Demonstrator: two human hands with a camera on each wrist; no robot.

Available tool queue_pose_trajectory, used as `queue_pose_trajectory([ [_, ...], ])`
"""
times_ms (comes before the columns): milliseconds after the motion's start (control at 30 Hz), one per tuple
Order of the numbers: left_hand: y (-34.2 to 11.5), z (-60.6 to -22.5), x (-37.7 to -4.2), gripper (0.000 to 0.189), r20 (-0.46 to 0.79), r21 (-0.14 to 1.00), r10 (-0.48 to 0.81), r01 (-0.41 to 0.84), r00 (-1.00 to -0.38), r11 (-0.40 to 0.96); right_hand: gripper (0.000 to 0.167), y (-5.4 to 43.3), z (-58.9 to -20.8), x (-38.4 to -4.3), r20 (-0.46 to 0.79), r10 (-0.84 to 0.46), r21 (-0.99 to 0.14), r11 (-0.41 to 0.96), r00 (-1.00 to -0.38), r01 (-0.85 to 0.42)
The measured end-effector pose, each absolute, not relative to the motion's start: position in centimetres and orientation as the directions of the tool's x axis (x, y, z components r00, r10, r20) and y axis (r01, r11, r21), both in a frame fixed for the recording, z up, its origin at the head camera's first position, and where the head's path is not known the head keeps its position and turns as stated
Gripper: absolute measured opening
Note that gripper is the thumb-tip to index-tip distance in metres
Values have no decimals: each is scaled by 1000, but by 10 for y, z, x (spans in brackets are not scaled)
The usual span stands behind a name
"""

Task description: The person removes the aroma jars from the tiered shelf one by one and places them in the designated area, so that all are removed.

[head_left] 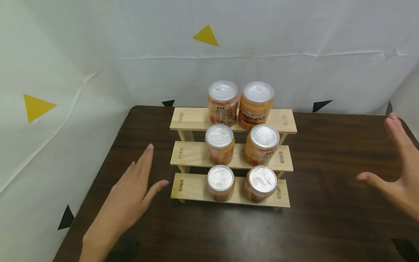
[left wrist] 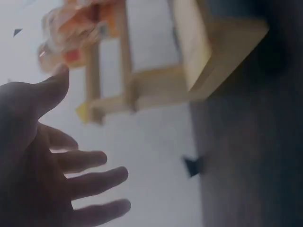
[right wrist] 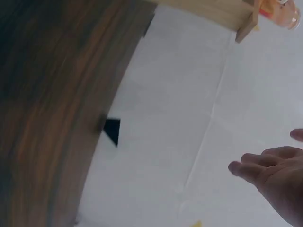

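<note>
My left hand [head_left: 127, 194] is held over the table to the left of a three-step wooden rack [head_left: 193, 187], fingers straight and thumb spread, holding nothing. Far to the rack's right, my right hand [head_left: 404, 165] is raised with thumb and fingers apart, also with nothing in it. Each step of the rack carries two jars with silver lids and orange contents. On the top step are a left jar [head_left: 223, 109] and a right jar [head_left: 253, 112]. The middle step bears a left jar [head_left: 220, 154] and a right jar [head_left: 260, 153]; the bottom one, a left jar [head_left: 221, 193] and a right jar [head_left: 258, 191].
Under the rack spreads a dark brown wooden table [head_left: 229, 233]. White sheeting [head_left: 157, 32] hangs behind and at the left side, with yellow triangles [head_left: 207, 36] and black triangles [head_left: 67, 218] on it. The rack's back edge stands close to the sheeting.
</note>
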State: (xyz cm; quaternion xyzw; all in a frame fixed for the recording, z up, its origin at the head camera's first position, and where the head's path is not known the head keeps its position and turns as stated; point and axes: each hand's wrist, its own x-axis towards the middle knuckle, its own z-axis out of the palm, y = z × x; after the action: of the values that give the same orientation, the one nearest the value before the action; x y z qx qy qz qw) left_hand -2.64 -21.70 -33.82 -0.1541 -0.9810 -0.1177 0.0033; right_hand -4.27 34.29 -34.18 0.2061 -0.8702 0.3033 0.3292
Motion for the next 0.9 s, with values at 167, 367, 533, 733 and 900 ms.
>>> queue_pose_trajectory([
  [167, -203, -364, -31, 97, -56, 313, 288, 257, -956, 914, 101, 336, -336, -51, 554, -218, -709, 381, -803, -593],
  [367, -189, -393, -37, 99, -158, 410, 282, 197, -946, 890, 90, 311, -334, -74, 486, -304, -873, -123, -819, -472],
  [533, -180, -409, -42, 94, -192, 474, 296, 176, -936, 863, 87, 285, -333, -90, 484, -350, -874, -248, -802, -419],
  [733, -172, -423, -42, 85, -151, 511, 300, 186, -942, 840, 86, 262, -325, -99, 446, -350, -893, -232, -824, -386],
  [900, -165, -428, -41, 80, -85, 522, 267, 185, -960, 833, 82, 247, -309, -117, 409, -343, -913, -165, -846, -374],
])
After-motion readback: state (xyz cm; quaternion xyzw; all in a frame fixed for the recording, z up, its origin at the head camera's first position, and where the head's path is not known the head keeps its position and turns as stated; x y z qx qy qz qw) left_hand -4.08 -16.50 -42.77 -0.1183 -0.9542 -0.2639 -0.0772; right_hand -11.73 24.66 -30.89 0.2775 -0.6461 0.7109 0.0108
